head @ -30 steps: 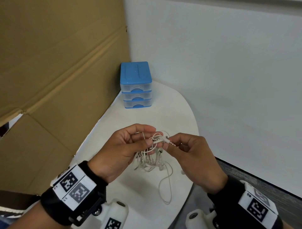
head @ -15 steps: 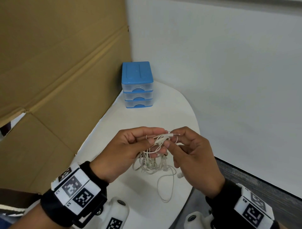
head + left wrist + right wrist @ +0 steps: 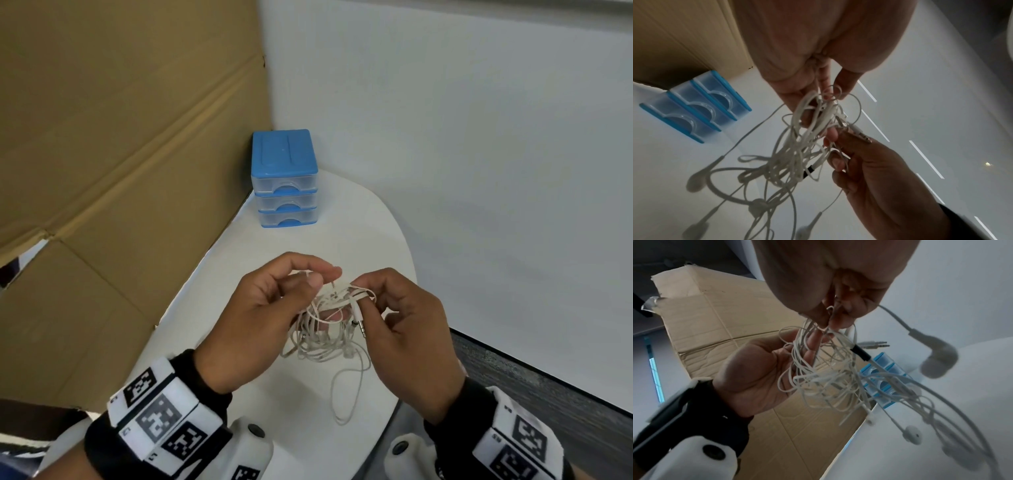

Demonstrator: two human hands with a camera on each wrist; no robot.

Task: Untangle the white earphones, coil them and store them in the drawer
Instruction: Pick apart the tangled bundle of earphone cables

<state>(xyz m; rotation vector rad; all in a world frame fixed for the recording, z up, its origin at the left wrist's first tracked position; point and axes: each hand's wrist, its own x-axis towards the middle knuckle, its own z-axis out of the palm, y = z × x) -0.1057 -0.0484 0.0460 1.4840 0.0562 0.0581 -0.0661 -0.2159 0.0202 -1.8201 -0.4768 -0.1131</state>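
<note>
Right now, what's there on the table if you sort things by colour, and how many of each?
White: 1, the tangle of earphones, held over the white table by the left hand and right hand.
Blue and clear: 1, the drawer unit, 3 drawers.
Total: 2.

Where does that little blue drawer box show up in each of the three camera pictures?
Head: drawer unit stands upper centre, at the table's far end.
Left wrist: drawer unit at the left edge, tilted.
Right wrist: drawer unit right of centre, partly behind the earphones.
Shared landmark: the cardboard beside it.
</note>
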